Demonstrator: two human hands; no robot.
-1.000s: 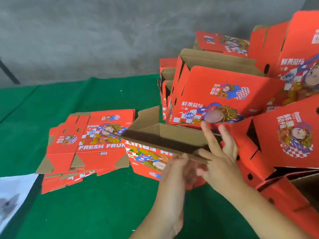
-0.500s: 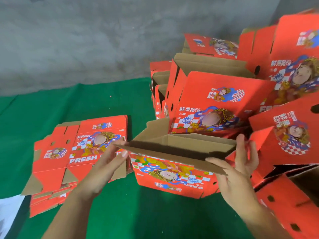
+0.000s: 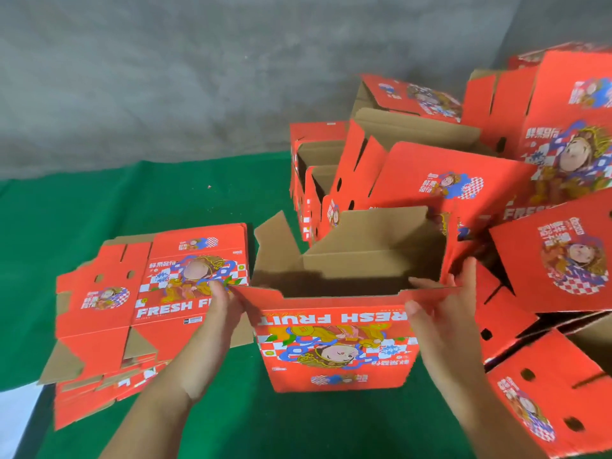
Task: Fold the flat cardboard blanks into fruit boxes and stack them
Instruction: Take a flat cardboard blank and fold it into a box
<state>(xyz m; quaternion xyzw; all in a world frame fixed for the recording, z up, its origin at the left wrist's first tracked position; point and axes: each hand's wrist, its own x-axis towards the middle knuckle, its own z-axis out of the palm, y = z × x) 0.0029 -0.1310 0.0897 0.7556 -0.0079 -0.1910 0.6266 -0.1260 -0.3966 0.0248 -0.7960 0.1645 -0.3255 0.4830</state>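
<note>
Two hands hold one half-formed fruit box point(image 3: 334, 339) upright on the green counter point(image 3: 99, 200).
Open green surface lies to the far left and behind; folded boxes point(image 3: 463, 193) crowd the right side and rear, just beside the box's right wall. The stack of flat blanks point(image 3: 139, 303) lies close on the left. The left hand point(image 3: 215, 313) pinches the near top flap at its left corner; the right hand point(image 3: 443, 313) grips the right corner, thumb on the front, fingers behind the edge. The front panel reads "FRESH FRUIT" upside down; the top blank shows "FRESH F", the rest covered.
</note>
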